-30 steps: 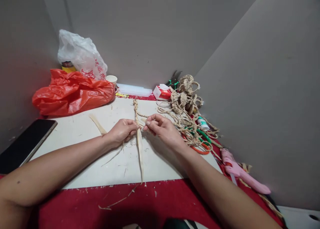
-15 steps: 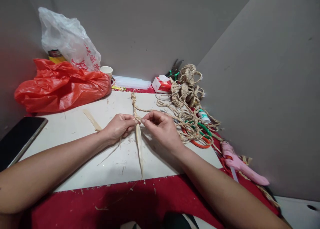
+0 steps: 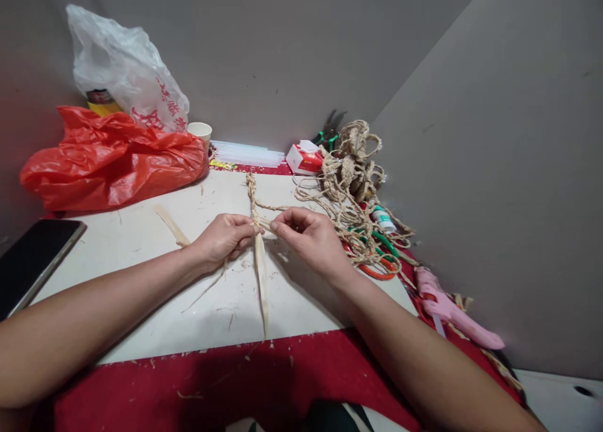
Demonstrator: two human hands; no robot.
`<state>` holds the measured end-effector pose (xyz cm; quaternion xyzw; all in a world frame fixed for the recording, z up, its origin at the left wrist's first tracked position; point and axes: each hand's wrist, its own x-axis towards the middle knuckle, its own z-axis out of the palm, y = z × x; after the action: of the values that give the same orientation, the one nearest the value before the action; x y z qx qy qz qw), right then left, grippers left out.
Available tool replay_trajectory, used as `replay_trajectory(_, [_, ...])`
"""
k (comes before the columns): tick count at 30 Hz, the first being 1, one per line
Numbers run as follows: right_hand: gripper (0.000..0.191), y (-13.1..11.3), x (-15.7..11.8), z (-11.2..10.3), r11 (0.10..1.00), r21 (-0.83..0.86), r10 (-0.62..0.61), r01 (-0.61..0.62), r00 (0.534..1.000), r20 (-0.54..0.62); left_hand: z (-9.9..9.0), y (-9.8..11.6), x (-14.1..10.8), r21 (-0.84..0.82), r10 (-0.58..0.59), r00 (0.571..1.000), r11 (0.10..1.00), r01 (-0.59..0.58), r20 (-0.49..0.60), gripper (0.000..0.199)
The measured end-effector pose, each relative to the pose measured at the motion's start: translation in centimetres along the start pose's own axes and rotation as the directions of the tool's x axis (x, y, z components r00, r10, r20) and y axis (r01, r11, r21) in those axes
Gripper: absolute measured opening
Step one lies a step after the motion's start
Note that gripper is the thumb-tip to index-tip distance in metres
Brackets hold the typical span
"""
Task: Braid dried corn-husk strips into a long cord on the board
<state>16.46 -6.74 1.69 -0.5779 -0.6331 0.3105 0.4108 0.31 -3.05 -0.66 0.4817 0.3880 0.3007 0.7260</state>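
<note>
A short tan braid (image 3: 251,193) of dry plant fibre lies on the white board (image 3: 155,322), its far end pointing away from me. My left hand (image 3: 230,236) pinches the braid's near end between thumb and fingertips. To its right, my right hand (image 3: 304,231) is closed on a fibre strand (image 3: 266,223) stretched sideways from the braid. A pale flat strip (image 3: 261,281) hangs from the pinched spot toward me, its tip near the board's front edge. Another pale strip (image 3: 172,225) lies on the board beyond my left wrist.
Tangled braided cord (image 3: 348,221) is heaped at the right, over scissors with orange and green handles (image 3: 379,269). A pink glue gun (image 3: 452,309) lies on the red cloth. A phone (image 3: 40,256), a red plastic bag (image 3: 113,162) and a paper cup (image 3: 200,130) stand left.
My right hand has moved slightly right, away from my left, drawing the strand out longer between them. My left hand keeps its pinch in place.
</note>
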Motion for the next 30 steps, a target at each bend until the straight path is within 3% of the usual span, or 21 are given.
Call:
replay_trajectory(7, [0.015, 0.9, 0.4, -0.2, 1.0, -0.025, 0.01, -0.007, 0.991, 0.136, 0.0, 0.1, 0.0, -0.016, -0.014, 1.0, 1.0, 0.014, -0.006, 0.018])
replay_trajectory(12, [0.019, 1.5, 0.7, -0.1, 0.974, 0.154, 0.12, -0.169, 0.95, 0.288, 0.1, 0.2, 0.0, -0.008, -0.02, 1.0, 1.0, 0.02, 0.002, 0.016])
replay_trajectory(17, [0.032, 1.4, 0.9, 0.1, 0.869, 0.377, 0.158, -0.321, 0.901, 0.403, -0.1, 0.0, 0.0, 0.026, 0.018, 0.999, 0.999, -0.019, 0.032, 0.015])
replay_trajectory(19, [0.032, 1.3, 1.1, -0.1, 0.891, 0.315, 0.154, -0.328, 0.869, 0.47, -0.1, 0.0, 0.0, 0.054, 0.029, 0.998, 0.998, -0.032, 0.053, 0.015])
replay_trajectory(22, [0.026, 1.0, 1.4, -0.5, 0.969, 0.12, 0.115, -0.214, 0.828, 0.549, -0.2, -0.2, 0.1, 0.084, 0.044, 0.998, 0.995, -0.048, 0.054, 0.016])
replay_trajectory(25, [0.028, 0.8, 1.6, -0.9, 0.996, -0.025, 0.082, -0.08, 0.843, 0.531, -0.1, -0.3, 0.1, 0.133, 0.048, 0.998, 0.99, -0.052, 0.034, 0.016])
replay_trajectory(30, [0.023, 0.6, 1.7, -0.9, 0.988, -0.151, 0.105, -0.03, 0.851, 0.515, -0.1, -0.2, 0.1, 0.253, 0.027, 1.0, 0.967, -0.028, 0.009, 0.019])
